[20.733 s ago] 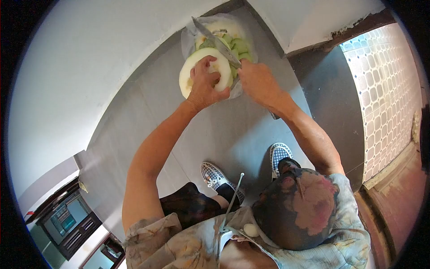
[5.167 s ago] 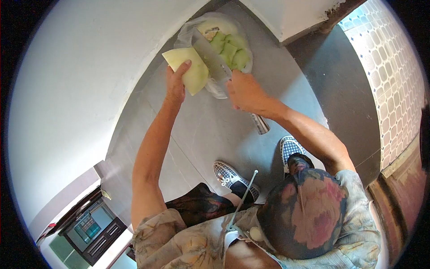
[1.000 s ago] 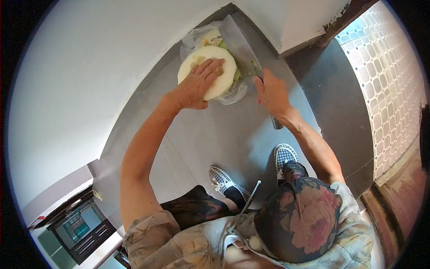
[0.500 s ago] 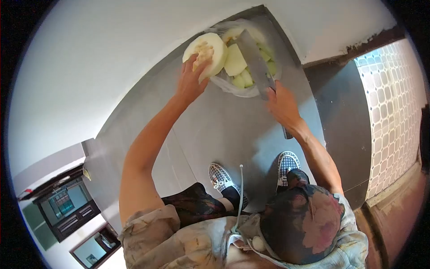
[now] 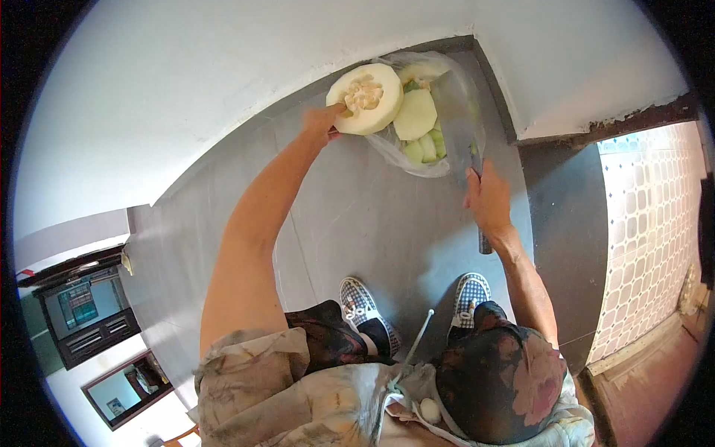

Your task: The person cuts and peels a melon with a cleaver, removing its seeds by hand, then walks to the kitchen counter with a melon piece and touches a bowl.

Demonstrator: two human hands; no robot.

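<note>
"Hands, condition?"
"Left hand (image 5: 322,124): pinching the near-left rim of one cut melon (image 5: 378,113). Right hand (image 5: 489,200): wrapped around the handle of one cleaver (image 5: 455,115)."
"Melon, location?"
"Beside the bag's left edge, near the wall (image 5: 223,82), seeds showing."
"Containers?"
"One clear plastic bag (image 5: 430,170), on grey floor (image 5: 357,223). Contents: one large pale slab (image 5: 415,115), several green pieces (image 5: 426,149). Cleaver blade above its right side."

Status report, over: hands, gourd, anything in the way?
Left hand gripping the cut gourd by its edge, seedy face showing. Right hand holding the cleaver, blade over the plastic bag. Cut pieces between gourd and blade; nothing seen blocking either hand.
</note>
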